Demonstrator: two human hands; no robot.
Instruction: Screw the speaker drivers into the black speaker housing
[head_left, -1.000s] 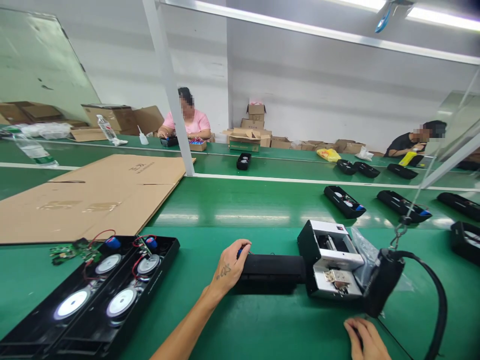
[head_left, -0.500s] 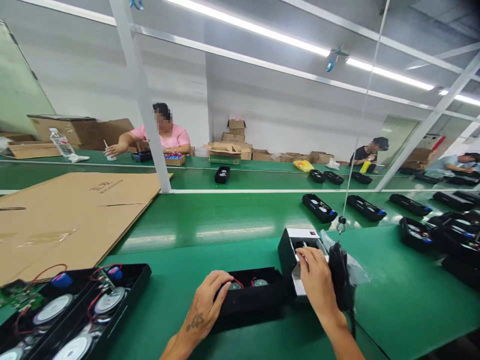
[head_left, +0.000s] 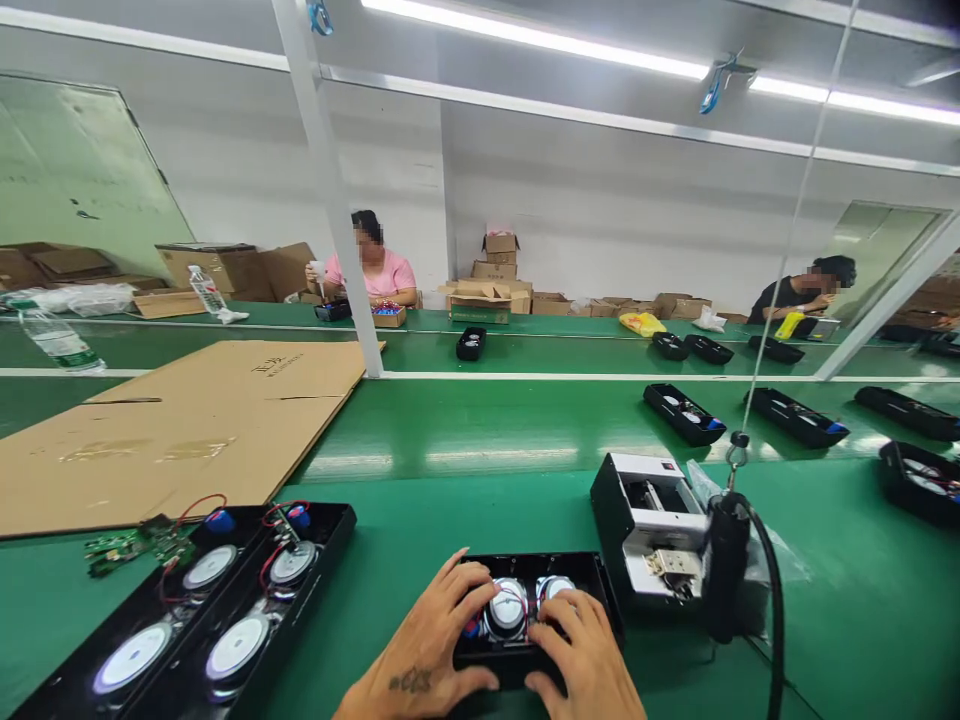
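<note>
Because the open black housing (head_left: 511, 664) lies crosswise dead ahead, its long axis running approx. L to R, both hands reach it about equally: L hand (head_left: 435, 650) at the left end, R hand (head_left: 589, 650) over the right half. Fingers bend in over the near wall, thumbs on the near side; neither is a fist, but can't tell if they grip or merely rest. L fingertips sit by the left speaker (head_left: 508, 610); R fingers partly cover the right speaker (head_left: 556, 587) (contact w/ either is hard to judge). Just off the housing's right end, a bit farther back, stands a black-and-white machine (head_left: 660, 527), w/ a hanging black tool (head_left: 726, 570) in front of its right side, i.e. R hand is nearer to both.
</note>
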